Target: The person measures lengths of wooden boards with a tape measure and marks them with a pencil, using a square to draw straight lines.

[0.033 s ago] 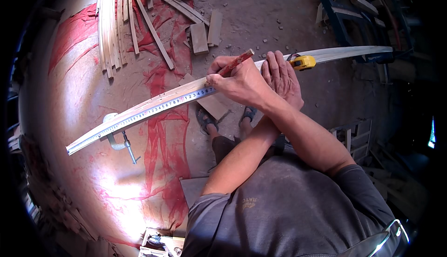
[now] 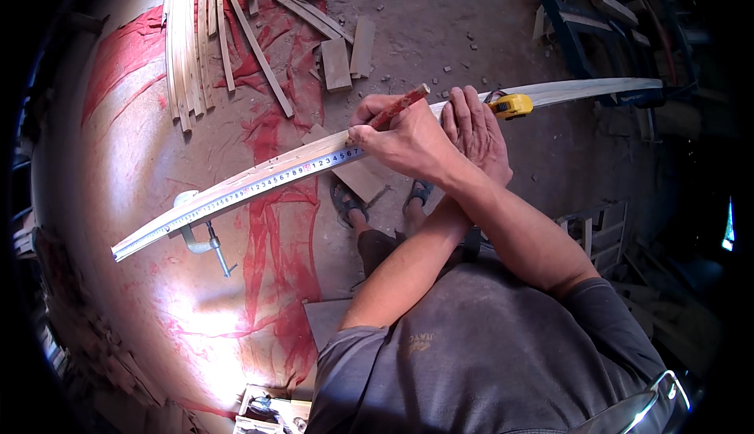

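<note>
A long pale wooden strip (image 2: 581, 88) runs across in front of me. Along its near edge lies a tape-measure blade (image 2: 275, 179), stretched out to the strip's left end. My forearms cross, the right one over the left. My left hand (image 2: 477, 134) rests flat on the strip, fingers extended, beside the yellow tape-measure case (image 2: 512, 106). Further left, my right hand (image 2: 399, 137) grips a red carpenter's pencil (image 2: 404, 107) at the strip, over the blade; the pencil's lower end is hidden in the fingers. A metal C-clamp (image 2: 206, 244) grips the strip near its left end.
Several long wooden strips (image 2: 184, 57) lie at the far left beside red sheeting (image 2: 275, 277). Short wooden blocks (image 2: 336, 66) sit on the floor beyond. A blue metal frame (image 2: 569, 21) stands far right, near the strip's right end. An open box (image 2: 259, 414) is at bottom left.
</note>
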The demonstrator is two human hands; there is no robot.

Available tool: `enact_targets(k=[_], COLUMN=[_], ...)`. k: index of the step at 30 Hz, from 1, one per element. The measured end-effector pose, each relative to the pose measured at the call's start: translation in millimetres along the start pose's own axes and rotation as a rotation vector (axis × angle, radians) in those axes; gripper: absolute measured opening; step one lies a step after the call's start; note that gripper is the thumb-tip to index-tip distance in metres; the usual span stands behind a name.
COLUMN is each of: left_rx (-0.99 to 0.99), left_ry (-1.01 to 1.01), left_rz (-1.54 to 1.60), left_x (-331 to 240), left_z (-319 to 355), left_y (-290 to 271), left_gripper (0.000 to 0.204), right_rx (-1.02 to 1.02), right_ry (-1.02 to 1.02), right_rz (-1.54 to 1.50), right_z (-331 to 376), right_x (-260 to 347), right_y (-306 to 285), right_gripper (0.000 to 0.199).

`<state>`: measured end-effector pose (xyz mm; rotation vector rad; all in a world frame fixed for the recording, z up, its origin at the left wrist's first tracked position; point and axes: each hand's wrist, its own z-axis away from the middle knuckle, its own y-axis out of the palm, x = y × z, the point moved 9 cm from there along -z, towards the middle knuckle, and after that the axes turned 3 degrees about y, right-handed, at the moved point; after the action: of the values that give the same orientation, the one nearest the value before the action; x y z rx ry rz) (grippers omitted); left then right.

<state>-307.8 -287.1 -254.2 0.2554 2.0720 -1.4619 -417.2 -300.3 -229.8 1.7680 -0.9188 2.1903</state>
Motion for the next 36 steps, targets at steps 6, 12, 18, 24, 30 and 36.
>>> enact_targets(k=[6,12,18,24,30,36], left_rx=[-0.005,-0.04,0.045,-0.249,-0.148,-0.105], left_ry=[-0.002,0.023,-0.005,0.008,-0.035,-0.048], left_rz=[0.005,-0.046,-0.149,0.09,-0.031,0.038], left_x=[0.0,-1.8,2.2,1.1,-5.9,-6.1], left_z=[-1.0,0.2,3.3,-3.1,-16.0,-16.2], left_y=[-0.4,-1.9,20.4,-8.5,-17.7,-22.8], left_gripper=[0.067,0.068,0.077,0.063,0.056,0.056], right_rx=[-0.006,0.005,-0.153,-0.259,-0.217,-0.173], right_ry=[0.022,0.064,-0.092,-0.317,0.005,0.07], right_rz=[-0.001,0.041,0.066,0.668,0.427,0.335], right_z=[0.2,0.8,23.3,62.7,72.4,68.0], right_x=[-1.3,3.6,17.5,21.9,-26.6,-36.7], right_y=[0.4,-0.2,-39.1,-124.3,-172.2,-181.1], right_gripper=[0.017,0.016,0.01,0.021,0.035,0.028])
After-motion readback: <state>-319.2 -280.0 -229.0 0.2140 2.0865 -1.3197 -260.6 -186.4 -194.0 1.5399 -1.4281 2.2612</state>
